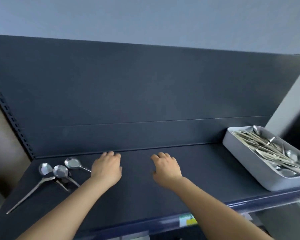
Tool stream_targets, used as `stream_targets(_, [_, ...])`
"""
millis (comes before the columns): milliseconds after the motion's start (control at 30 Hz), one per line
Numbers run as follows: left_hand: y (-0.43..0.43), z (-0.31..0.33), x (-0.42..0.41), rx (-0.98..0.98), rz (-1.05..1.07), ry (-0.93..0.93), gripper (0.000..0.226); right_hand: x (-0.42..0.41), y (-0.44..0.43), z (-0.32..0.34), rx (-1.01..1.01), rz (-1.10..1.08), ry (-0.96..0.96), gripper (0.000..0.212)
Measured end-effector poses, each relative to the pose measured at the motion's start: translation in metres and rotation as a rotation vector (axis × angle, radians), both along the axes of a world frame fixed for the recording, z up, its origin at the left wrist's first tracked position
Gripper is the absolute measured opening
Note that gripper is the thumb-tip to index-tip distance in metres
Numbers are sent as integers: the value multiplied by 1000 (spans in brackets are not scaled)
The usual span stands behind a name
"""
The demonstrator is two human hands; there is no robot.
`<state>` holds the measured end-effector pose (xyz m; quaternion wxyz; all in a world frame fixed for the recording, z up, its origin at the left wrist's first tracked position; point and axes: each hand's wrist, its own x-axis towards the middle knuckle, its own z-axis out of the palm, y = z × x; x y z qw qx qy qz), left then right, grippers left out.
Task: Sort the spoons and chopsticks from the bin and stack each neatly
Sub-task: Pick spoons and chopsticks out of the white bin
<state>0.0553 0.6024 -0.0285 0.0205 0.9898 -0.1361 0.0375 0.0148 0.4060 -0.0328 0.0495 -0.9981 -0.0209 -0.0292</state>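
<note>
Three metal spoons lie on the dark shelf [137,187] at the left: one [45,169] with a long handle running toward the front left, a second [60,171] beside it, a third [72,163] nearest my left hand. My left hand [107,168] hovers palm down over that third spoon's handle end, fingers loosely curled, holding nothing that I can see. My right hand [166,168] hovers palm down over the shelf's middle, fingers relaxed and empty. A grey bin [241,153] at the right holds several mixed chopsticks [260,144] and spoons.
The shelf has a tall dark back panel [137,92] right behind my hands and a perforated upright post [10,118] at the left. Its blue front edge [163,220] carries a yellow label. A grey pillar [291,104] rises behind the bin.
</note>
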Motion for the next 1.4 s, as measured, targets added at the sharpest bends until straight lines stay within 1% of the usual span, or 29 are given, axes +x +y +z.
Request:
stream_targets(167, [-97,14,-27,-28,-141,-68,38,-48,-95,20,-32,-127,-42,36])
stream_targets(300, [-172,20,-46,-73,-252,-88,36,-83,-166,30,-55,-234,-72,34])
stream_targets(467, [-261,27,-63,-103,-377,-90,35,-117,-243,42,-29,-365,-57,40])
stream_targets(633, [-344,30,-67,-116,-504,-86,32,-134,-313,45,6,-487,-42,46])
stream_targets(800, [-427,28,-61,-119,-601,-55,33,-136,-381,38,3,-569,-9,41])
stream_targets(967, [-504,22,-39,-124,-647,-6,25,-124,-448,29,-2,-637,28,35])
stream_targets(1100, [-554,9,-19,8,-683,17,36,-110,-495,18,6,-657,106,33])
stream_targets(1200, [-578,2,-11,123,-717,44,43,-97,-519,9,35,-677,126,38])
stream_targets(1300, [-590,1,-8,151,-738,61,33,-86,-534,4,93,-687,143,43])
stream_targets(1400, [-600,6,-5,105,-758,139,14,-77,-547,5,140,-676,139,40])
